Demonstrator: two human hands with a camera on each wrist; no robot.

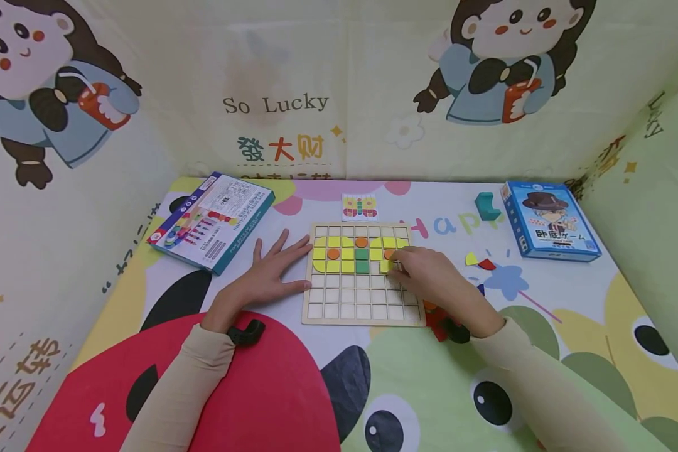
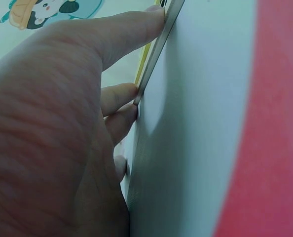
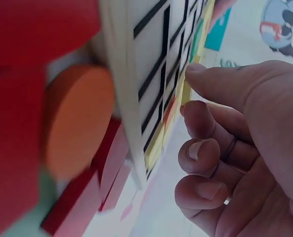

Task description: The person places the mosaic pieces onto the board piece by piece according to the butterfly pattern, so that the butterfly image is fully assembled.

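beige cloth of the left sleeve [image 1: 175, 389] lies closest, slanting up from the bottom edge over a surface [image 1: 271, 402] printed with big cartoon shapes. a box [image 1: 211, 223] with a purple strip and a teal side lies flat and angled at the far left. just beside it the left hand [image 1: 265, 276] is spread wide, thumb and fingertips touching the left edge of a wooden grid board [image 1: 344, 307]; a black device [image 1: 246, 333] sits at the wrist.

the board rests near the middle of the surface. its upper rows carry yellow pieces [image 1: 333, 266], orange discs [image 1: 333, 253] and green squares [image 1: 362, 267], while the lower rows show bare cells. just beyond it lies a small card [image 1: 360, 207] with a yellow, red and green pattern.

over the board's right part, the right hand [image 1: 432, 276] pinches a small yellow square [image 1: 385, 267] between thumb and index finger, its other fingers curled. red pieces [image 1: 437, 329] lie by the board's lower right corner, partly hidden under the wrist, with an orange piece [image 3: 80, 121] among them in the right wrist view.

further right are a loose yellow piece [image 1: 471, 258], a dark red one [image 1: 487, 264], a teal block [image 1: 487, 207] and a blue box [image 1: 554, 220].
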